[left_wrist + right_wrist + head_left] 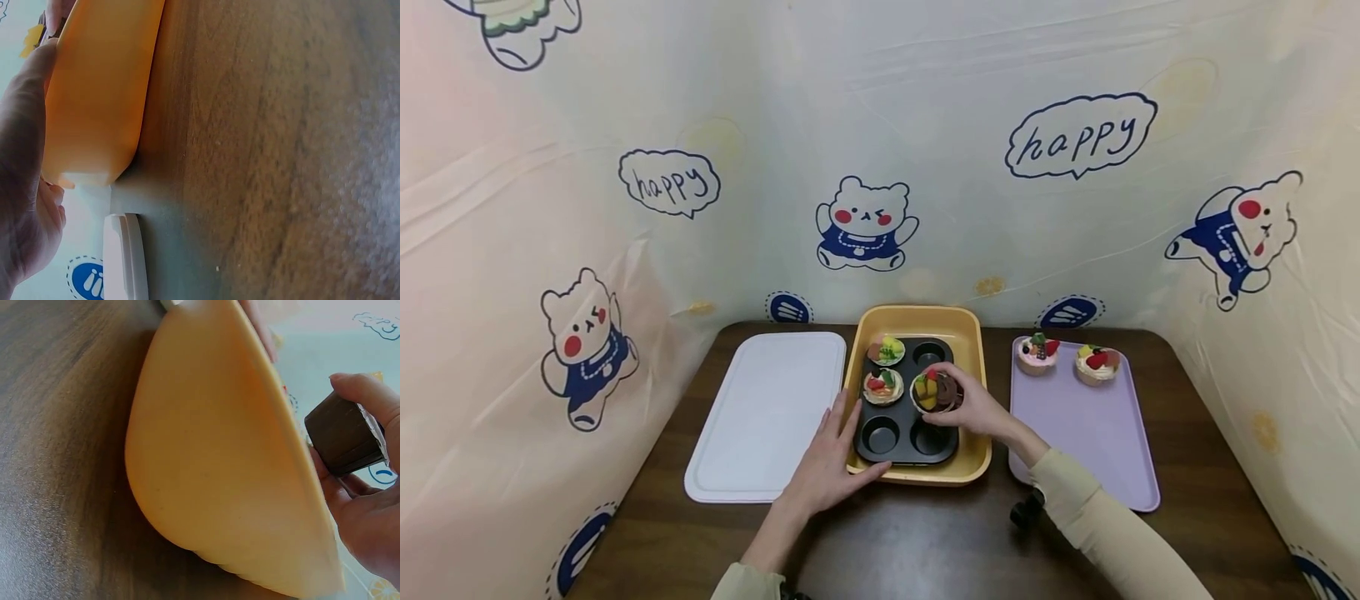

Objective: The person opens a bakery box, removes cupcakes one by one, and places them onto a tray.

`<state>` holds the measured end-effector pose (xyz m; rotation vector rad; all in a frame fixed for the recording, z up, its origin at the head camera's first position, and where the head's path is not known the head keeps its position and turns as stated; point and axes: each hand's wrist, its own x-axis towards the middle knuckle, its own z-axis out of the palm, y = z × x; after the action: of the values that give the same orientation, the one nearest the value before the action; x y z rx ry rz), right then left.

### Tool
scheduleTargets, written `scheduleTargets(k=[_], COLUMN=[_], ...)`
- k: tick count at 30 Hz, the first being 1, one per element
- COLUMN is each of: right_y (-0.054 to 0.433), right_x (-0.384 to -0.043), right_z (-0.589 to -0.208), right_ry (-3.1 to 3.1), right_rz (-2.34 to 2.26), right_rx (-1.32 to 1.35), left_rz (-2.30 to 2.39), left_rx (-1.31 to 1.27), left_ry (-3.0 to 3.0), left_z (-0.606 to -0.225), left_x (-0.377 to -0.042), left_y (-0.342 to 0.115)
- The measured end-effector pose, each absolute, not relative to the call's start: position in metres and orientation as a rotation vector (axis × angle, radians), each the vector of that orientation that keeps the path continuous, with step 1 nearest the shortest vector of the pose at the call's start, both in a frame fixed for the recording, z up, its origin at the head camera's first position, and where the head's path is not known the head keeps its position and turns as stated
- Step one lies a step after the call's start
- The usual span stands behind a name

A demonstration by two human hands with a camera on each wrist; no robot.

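My right hand (976, 408) holds a cupcake (934, 393) topped with yellow cubes, a red berry and chocolate cream. In the right wrist view, thumb and fingers grip its dark brown cup (344, 434). The cupcake is over the right middle well of a black muffin tin (904, 421), which sits in a yellow tray (917, 477). Two fruit-topped cupcakes, one at the back (886, 351) and one in the middle (882, 387), occupy the left wells. At the tray's front left corner, my left hand (825, 462) rests with fingers extended on the left rim and thumb along the front rim.
A white board (767, 417) lies left of the yellow tray on the dark wooden table (940, 542). To the right is a purple tray (1082, 425) bearing a pink-topped cupcake (1036, 354) and a cream-topped one (1097, 365). A printed curtain (760, 100) hangs close behind.
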<state>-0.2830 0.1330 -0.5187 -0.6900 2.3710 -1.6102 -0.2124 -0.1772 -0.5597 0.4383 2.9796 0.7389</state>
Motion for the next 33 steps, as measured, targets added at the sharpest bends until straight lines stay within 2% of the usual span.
scheduleTargets(k=[12,33], right_y=[0.150,0.214], right_x=[-0.286,-0.278], right_z=[-0.512,-0.511], right_ry=[2.411,2.444], right_rz=[-1.648,-1.741], right_rx=[-0.656,-0.580], left_rz=[0.735,0.767], left_rx=[0.440,0.424], left_ry=[2.979,2.961], left_z=[-0.557,-0.560], left_x=[-0.213,-0.213], left_y=[-0.181,-0.177])
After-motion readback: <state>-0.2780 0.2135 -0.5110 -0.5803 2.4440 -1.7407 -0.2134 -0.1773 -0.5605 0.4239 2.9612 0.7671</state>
